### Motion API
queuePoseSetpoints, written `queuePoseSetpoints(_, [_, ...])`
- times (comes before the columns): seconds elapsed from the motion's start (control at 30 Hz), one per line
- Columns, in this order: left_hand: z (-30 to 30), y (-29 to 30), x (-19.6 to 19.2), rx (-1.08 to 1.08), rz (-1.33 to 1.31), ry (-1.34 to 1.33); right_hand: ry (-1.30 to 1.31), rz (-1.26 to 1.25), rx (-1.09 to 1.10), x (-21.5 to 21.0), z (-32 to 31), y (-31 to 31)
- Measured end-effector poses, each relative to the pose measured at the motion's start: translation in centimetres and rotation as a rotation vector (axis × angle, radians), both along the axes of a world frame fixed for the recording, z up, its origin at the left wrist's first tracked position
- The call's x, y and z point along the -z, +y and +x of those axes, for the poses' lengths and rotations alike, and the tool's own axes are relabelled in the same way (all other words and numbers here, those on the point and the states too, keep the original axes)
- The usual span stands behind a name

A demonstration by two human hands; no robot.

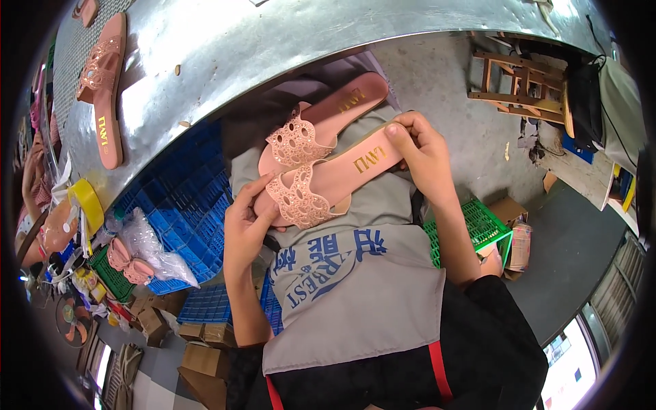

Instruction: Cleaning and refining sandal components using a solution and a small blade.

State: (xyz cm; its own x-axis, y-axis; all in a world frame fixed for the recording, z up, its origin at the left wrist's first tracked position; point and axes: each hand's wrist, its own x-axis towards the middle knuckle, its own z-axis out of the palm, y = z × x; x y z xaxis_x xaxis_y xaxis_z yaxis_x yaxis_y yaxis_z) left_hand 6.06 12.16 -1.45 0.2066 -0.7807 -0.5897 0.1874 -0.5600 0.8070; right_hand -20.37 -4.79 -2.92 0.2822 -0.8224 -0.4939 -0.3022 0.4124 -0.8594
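We hold a pink sandal (pixel 342 179) over our lap, in front of the near edge of the metal table (pixel 273 48), with its heel end raised toward the right and its toe end low on the left. Our left hand (pixel 244 229) closes on the toe end, thumb on top beside the perforated, studded strap (pixel 299 195) and fingers curled beneath. Our right hand (pixel 420 154) pinches the heel end, thumb pressed on the insole and fingers wrapped behind. A second sandal (pixel 326 119) of the same kind lies just behind the first, nearer the table edge, partly under it and touching it; we cannot tell whether either hand grips this one too. Both rest above our grey apron (pixel 355 294), which carries blue print. On the table, well to the left of the held pair, a third sandal (pixel 104 89) lies flat with its insole up. Below the table's left end sits a yellow tape roll (pixel 87 201), and beneath that a clear bag (pixel 147 249) with pink pieces lies on blue crates (pixel 191 198), which stand under the table edge to the left of our left hand. A green crate (pixel 482 225) shows on the floor to the right of our right forearm, with cardboard boxes (pixel 205 335) lower left. Beyond the table's right end stands a wooden stool (pixel 523 85).
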Motion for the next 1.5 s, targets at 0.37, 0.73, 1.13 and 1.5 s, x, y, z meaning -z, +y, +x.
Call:
queuePoseSetpoints(0.37, [-1.0, -0.6, -1.7, -0.151, 0.037, -0.015, 0.169, -0.041, 0.119, 1.8, 1.1, -4.7])
queuePoseSetpoints(0.73, [-0.7, -0.6, -0.9, -0.048, 0.114, -0.180, -0.219, 0.119, 0.016, 1.6, 0.8, -4.3])
queuePoseSetpoints(1.13, [0.4, 0.0, 0.2, -0.142, -0.026, 0.145, -0.488, -0.116, 0.033, 1.2, -1.9, 0.0])
queuePoseSetpoints(1.5, [2.1, -2.1, 1.0, 0.009, -0.020, 0.221, -0.511, -0.375, -0.008, 2.2, -2.1, -2.5])
